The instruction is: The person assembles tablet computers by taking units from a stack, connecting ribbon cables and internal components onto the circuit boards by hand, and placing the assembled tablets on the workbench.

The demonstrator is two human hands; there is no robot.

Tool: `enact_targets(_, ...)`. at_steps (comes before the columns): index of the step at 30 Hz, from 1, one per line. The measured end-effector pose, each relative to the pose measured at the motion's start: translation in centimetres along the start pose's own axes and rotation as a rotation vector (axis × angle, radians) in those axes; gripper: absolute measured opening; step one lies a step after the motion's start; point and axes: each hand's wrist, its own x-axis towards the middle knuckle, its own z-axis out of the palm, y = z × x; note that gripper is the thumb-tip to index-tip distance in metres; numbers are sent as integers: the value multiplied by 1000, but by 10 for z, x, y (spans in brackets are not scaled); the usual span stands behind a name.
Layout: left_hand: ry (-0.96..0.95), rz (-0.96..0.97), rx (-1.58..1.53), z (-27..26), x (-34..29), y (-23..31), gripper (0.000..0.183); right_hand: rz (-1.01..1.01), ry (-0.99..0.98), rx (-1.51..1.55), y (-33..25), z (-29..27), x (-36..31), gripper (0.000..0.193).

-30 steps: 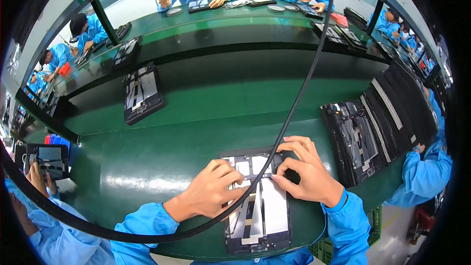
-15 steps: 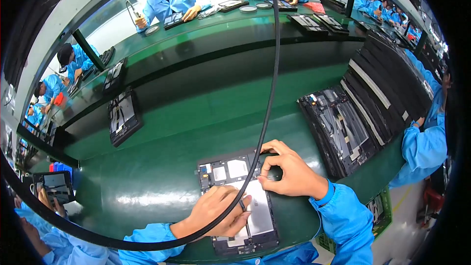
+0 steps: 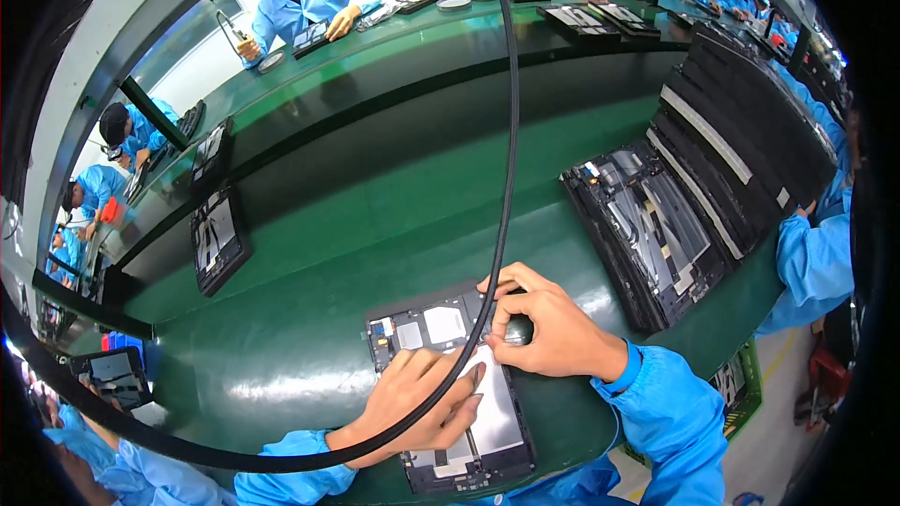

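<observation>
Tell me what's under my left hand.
An opened tablet-like device lies beneath your left hand. Its pale panel shows to the right; whatever parts the hand covers can't be seen.

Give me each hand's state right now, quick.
Left hand: fingers part-curled over the opened tablet-like device; cannot tell if it holds anything.
Right hand: thumb and fingers curled at the device's right edge; grip cannot be told.

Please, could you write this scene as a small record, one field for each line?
Left hand: over the tablet; the cable crosses before it
Right hand: at the tablet's upper right edge; grip unclear
Tablet: opened, inner parts showing, on the table
Other tablet: farther off, at left
Stack: dark, slanted, right of the tablet
Table: green
</observation>
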Motion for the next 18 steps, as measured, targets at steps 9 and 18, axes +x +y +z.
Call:
enact_targets(9, -15, -21, 12, -5, 5, 2, 38, -6, 9, -30, -2, -3, -1, 13)
enact_targets(18, -29, 20, -5, -2, 11, 3, 43, -12, 18, -32, -1, -3, 0, 15)
